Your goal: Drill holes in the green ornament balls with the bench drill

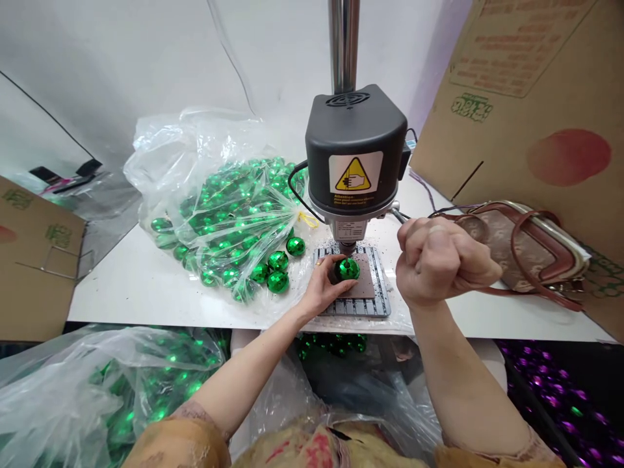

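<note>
My left hand (322, 286) pinches a shiny green faceted ball (348, 268) and holds it on the small brown pad of the press base (380, 300), right under the spindle of a dark grey bench press (355, 153). My right hand (439, 260) is a closed fist around the press lever (398, 215), whose thin metal rod shows just left of my knuckles. Three loose green balls (278, 270) lie on the white table (141, 286) left of my left hand.
An open clear plastic bag of green balls (229, 201) lies at the table's back left. A brown handbag (529, 250) sits to the right, with cardboard boxes (536, 97) behind it. More bagged green balls (121, 390) lie below the table edge, purple ones (560, 390) lower right.
</note>
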`<action>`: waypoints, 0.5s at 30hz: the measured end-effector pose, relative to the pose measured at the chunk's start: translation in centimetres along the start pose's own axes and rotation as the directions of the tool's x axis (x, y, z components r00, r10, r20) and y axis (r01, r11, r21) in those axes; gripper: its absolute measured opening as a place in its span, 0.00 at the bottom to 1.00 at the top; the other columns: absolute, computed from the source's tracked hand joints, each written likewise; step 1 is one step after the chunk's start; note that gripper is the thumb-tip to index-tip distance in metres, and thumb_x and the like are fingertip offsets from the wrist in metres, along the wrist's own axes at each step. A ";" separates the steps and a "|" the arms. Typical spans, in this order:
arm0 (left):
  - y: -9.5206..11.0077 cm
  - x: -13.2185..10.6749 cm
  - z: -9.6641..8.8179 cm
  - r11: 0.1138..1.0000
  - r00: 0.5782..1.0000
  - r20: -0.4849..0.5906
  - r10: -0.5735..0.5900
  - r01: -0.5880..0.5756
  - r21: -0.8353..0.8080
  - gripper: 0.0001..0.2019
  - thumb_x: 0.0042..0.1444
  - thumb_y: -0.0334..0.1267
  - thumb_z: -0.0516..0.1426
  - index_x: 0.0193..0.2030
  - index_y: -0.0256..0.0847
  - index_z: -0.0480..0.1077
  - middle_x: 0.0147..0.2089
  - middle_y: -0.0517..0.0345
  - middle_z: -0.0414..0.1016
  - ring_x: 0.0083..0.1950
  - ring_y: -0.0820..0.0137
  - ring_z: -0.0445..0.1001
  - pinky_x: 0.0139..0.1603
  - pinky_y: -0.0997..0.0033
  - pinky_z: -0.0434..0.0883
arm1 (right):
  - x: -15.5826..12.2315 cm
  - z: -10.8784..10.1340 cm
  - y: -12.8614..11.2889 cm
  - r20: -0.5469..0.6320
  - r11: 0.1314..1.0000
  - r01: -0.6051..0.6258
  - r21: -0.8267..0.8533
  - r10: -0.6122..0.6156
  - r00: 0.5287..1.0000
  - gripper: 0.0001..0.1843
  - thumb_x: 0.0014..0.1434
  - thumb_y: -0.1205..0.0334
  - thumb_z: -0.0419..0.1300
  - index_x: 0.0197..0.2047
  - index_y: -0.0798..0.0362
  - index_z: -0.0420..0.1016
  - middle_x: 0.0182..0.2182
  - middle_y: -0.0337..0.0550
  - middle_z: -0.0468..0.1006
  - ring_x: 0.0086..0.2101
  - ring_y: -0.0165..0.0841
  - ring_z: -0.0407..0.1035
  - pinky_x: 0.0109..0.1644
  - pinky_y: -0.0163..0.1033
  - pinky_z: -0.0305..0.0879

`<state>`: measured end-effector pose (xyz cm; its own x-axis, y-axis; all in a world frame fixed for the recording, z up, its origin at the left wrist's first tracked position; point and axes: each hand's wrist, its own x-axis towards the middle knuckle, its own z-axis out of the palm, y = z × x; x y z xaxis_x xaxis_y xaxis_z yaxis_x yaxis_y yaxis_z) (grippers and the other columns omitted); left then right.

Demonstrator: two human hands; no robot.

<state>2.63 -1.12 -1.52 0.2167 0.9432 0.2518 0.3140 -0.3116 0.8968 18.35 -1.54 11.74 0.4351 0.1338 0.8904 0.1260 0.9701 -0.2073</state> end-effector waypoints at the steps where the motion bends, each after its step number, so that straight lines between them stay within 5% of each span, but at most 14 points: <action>1: 0.0 0.0 0.0 1.000 1.000 -0.001 0.002 -0.002 0.001 0.27 0.47 0.45 0.69 0.54 0.43 0.69 0.53 0.49 0.72 0.57 0.57 0.70 0.60 0.54 0.65 | -0.1 -0.1 0.0 0.003 1.000 0.010 -0.001 -0.010 1.000 0.23 0.57 0.72 0.54 0.21 0.55 0.41 0.15 0.31 0.46 0.16 0.18 0.46 0.20 0.31 0.50; 15: 0.0 0.0 -0.1 0.999 1.000 0.007 0.000 0.000 0.033 0.27 0.47 0.44 0.70 0.53 0.43 0.69 0.53 0.50 0.72 0.56 0.57 0.70 0.60 0.54 0.67 | -1.7 -0.9 0.2 0.002 0.999 0.036 -0.037 -0.036 0.999 0.26 0.53 0.71 0.56 0.18 0.54 0.39 0.14 0.31 0.48 0.15 0.20 0.48 0.19 0.35 0.53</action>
<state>2.55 -1.11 -1.47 0.2228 0.9425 0.2490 0.3447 -0.3151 0.8842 18.47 -1.71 9.85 0.4285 0.0996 0.8981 0.1748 0.9660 -0.1905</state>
